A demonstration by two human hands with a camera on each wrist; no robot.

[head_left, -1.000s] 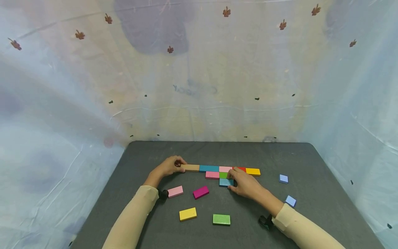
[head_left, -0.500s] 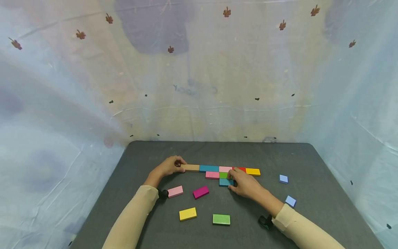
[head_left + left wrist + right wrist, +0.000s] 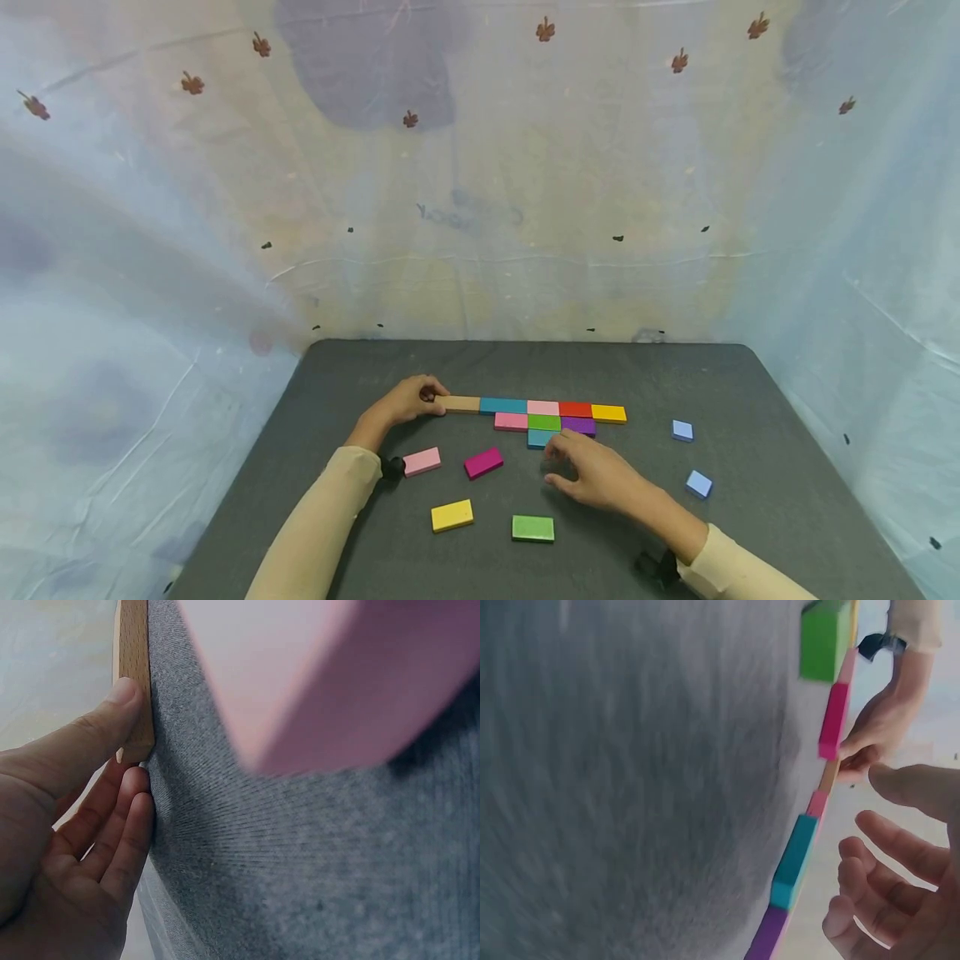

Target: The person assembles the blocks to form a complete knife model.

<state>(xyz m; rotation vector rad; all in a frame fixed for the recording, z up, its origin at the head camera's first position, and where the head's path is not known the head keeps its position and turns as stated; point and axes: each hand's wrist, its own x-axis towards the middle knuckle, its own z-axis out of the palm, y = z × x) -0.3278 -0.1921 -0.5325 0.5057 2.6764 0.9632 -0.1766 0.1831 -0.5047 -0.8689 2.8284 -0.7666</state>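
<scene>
Evidently, in the head view, the left hand (image 3: 408, 400) pinches the outer end of the tan wooden block (image 3: 461, 405), which starts the long row on the grey table (image 3: 637, 367) and abuts the blue block (image 3: 503, 406). The right hand (image 3: 596, 473) holds nothing, its fingers loosely bent beside the teal block (image 3: 539, 439); whether a fingertip touches it is hard to tell.

In the left wrist view, the thumb lies against the tan wooden block near its end. Visible grain suggests something stiff, light and sturdy; its smooth faces probably slide easily, so that free end seems the right hold, sparing the neighbours.

In the right wrist view, the fingers are spread. The teal block would likely handle similarly, best taken by its short ends.
</scene>
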